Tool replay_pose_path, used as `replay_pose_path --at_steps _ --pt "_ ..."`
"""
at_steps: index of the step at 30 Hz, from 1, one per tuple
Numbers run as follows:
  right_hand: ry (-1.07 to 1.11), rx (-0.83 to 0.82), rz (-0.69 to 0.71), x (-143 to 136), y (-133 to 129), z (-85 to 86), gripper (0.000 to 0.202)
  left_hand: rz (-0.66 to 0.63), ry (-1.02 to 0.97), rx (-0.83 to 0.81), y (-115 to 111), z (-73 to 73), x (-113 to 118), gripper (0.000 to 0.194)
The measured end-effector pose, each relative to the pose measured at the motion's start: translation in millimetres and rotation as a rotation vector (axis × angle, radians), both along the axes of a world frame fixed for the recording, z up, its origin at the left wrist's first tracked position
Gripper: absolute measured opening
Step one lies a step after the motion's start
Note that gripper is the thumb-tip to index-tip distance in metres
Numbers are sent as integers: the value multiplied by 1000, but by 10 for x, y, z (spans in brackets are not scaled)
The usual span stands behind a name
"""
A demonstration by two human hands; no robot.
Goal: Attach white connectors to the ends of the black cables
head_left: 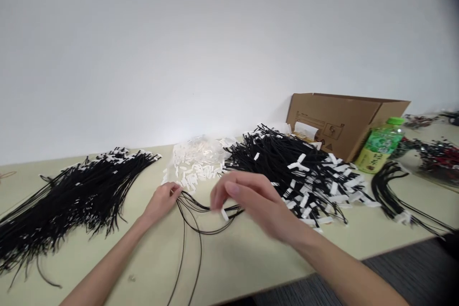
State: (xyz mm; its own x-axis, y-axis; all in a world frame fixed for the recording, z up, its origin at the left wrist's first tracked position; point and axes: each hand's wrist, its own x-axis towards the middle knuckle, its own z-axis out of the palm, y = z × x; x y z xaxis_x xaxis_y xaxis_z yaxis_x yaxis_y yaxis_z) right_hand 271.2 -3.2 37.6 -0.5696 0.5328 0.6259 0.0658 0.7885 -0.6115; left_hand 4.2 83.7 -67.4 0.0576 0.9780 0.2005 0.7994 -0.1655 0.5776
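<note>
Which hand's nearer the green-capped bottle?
Right. The right hand is left of the bottle, in front of the black cable pile; the left hand is farther left, pinching thin black cables.

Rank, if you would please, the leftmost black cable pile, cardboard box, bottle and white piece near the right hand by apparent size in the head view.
1. Leftmost black cable pile
2. Cardboard box
3. Bottle
4. White piece near the right hand
</note>
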Motion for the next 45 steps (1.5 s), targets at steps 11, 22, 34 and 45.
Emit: replay_pose_path --at_steps 11,22,34,45 --pt "-601 -35 -792 -242 1316 -1335 18 7 -98 -95 47 -138 -164 24" --pt "-400 72 -692 -132 1183 -1149 37 -85 -481 -245 -120 -3 61 33" --pt "-328 491 -497 -227 822 -1085 33 -131 -1164 -541 -331 128 342 23" --pt "-314 564 -449 -264 802 -1099 41 -230 -963 -426 -367 51 407 35"
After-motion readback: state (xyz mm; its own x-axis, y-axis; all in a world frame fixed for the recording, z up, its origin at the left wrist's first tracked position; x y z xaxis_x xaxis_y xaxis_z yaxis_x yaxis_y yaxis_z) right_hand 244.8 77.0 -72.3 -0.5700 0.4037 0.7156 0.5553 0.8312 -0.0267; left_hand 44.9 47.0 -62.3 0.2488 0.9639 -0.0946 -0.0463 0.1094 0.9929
